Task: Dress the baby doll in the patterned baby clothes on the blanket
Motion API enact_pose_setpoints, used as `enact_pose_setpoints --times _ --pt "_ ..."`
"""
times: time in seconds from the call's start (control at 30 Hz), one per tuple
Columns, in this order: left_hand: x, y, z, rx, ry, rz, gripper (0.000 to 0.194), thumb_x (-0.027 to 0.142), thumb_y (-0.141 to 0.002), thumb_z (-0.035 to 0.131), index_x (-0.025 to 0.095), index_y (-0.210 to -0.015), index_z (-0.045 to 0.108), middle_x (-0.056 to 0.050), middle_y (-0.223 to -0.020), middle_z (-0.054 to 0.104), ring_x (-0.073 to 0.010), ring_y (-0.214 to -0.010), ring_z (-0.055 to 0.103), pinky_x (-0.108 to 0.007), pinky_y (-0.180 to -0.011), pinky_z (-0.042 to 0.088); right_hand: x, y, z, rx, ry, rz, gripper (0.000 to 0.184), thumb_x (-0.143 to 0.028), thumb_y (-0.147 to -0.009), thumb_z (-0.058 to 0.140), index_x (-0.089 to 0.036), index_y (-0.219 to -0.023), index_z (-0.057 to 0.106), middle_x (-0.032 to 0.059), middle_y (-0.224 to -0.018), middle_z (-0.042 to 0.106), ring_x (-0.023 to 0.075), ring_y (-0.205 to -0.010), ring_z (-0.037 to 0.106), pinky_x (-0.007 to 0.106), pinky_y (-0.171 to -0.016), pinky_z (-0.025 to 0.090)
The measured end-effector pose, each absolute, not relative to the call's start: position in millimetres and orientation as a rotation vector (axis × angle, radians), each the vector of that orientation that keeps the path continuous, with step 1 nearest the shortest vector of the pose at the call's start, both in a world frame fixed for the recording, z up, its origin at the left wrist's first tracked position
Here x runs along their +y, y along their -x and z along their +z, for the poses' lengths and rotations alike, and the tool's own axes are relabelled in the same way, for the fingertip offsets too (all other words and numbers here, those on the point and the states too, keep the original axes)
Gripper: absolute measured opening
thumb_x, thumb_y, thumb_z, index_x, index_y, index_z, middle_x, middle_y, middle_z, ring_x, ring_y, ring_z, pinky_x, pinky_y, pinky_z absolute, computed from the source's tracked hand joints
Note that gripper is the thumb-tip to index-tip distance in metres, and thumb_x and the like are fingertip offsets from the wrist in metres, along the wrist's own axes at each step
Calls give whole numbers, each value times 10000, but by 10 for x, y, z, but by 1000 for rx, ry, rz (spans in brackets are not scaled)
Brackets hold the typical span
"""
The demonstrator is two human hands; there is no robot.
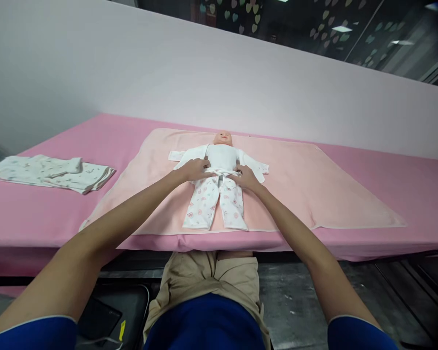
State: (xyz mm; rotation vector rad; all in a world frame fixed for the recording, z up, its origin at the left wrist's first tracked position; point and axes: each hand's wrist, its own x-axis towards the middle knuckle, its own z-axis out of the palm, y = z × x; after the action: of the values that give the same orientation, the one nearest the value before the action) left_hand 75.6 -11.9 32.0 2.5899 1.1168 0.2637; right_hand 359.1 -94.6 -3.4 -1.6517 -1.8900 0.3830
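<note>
A baby doll (222,138) lies on its back on a pale pink towel (314,180), head away from me. It wears a white long-sleeved top (222,156) and white trousers with pink heart prints (204,204). My left hand (194,169) rests at the doll's waist on the left side, fingers curled on the trouser waistband. My right hand (246,177) is at the waist on the right side, fingers also closed on the waistband.
The towel lies on a pink-covered table (40,209) backed by a white wall. A folded pile of printed baby clothes (51,172) sits at the left. A dark bag (109,311) stands on the floor beside my knees.
</note>
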Motion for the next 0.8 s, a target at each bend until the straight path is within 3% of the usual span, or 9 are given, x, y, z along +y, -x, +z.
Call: enact_pose_setpoints --times 0.1,0.2,0.3,0.37,0.5,0.57,0.7,0.8 --pt "-251 -708 345 1087 -2602 169 853 905 -743 692 194 -1213 653 -183 -1248 738 -404 -1161 675 -408 -866 489 -1091 -3597 -55 -2017 1636 297 603 -728 -784 820 -225 -1043 612 119 -1179 668 343 -1144 558 473 -1011 471" --pt "-379 -695 303 1086 -2699 171 802 882 -734 717 205 -1162 670 -172 -1258 746 -423 -1259 623 -431 -941 483 -1239 -3569 -98 -2112 1562 196 562 -664 -808 842 -235 -1066 586 144 -1300 617 364 -1198 533 520 -1073 465" --pt "-500 -693 258 1088 -2775 228 656 839 -839 636 215 -1036 682 -155 -1146 759 -406 -1212 639 -451 -961 474 -1335 -3527 -146 -2122 1473 179 368 -546 -917 739 -243 -1000 547 129 -1227 629 335 -1128 557 496 -1030 480" --pt "-569 -659 246 1076 -2729 268 655 833 -863 611 213 -1059 678 -156 -1160 751 -391 -1206 642 -443 -953 482 -1376 -3522 -141 -2084 1484 290 355 -547 -936 699 -243 -1020 537 96 -1142 645 302 -1043 587 455 -951 495" --pt "-675 -546 248 1070 -2543 223 874 882 -703 753 198 -1233 633 -171 -1304 709 -381 -1226 636 -416 -917 509 -1448 -3561 -45 -2052 1605 537 650 -707 -790 830 -232 -1142 559 76 -1158 669 278 -973 616 398 -836 488" --pt "-724 -519 255 1071 -2546 222 895 890 -656 786 207 -1214 640 -165 -1304 713 -390 -1240 630 -417 -924 507 -1481 -3562 -11 -2064 1640 564 723 -717 -716 891 -230 -1142 568 80 -1158 677 278 -960 617 389 -815 484" --pt "-866 -508 275 1040 -2668 244 722 885 -779 682 226 -1073 674 -129 -1135 751 -387 -1198 648 -427 -951 484 -1592 -3497 -24 -2120 1563 393 547 -673 -824 839 -236 -1039 589 85 -1093 689 306 -1037 612 419 -886 488" --pt "-1022 -441 274 990 -2681 207 808 892 -756 700 204 -1176 651 -155 -1211 729 -392 -1201 648 -433 -951 492 -1783 -3460 -21 -2179 1517 350 581 -684 -851 823 -227 -1133 601 117 -1181 682 336 -1138 598 455 -957 501"
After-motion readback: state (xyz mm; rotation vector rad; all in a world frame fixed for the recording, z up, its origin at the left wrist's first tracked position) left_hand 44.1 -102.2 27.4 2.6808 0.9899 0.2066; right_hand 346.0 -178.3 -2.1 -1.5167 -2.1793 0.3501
